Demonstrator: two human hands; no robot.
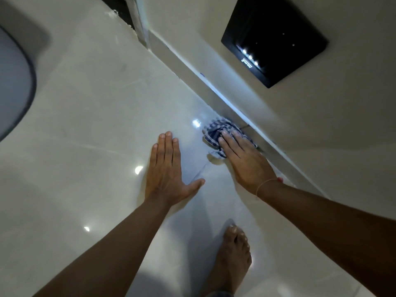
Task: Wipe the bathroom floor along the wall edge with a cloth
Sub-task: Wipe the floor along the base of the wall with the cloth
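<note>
A blue and white checked cloth (216, 129) lies bunched on the glossy pale floor tiles (102, 116), right against the skirting (233, 108) at the foot of the wall. My right hand (242, 159) presses flat on the cloth, fingers together, covering its near half. My left hand (167, 170) rests flat on the bare floor to the left of the cloth, fingers straight and thumb spread, holding nothing.
A black glossy panel (276, 37) is set in the wall above the skirting. A grey rounded fixture (15, 82) sits at the far left. My bare foot (233, 256) stands on the tiles below the hands. A dark doorway gap (120, 9) is at the top.
</note>
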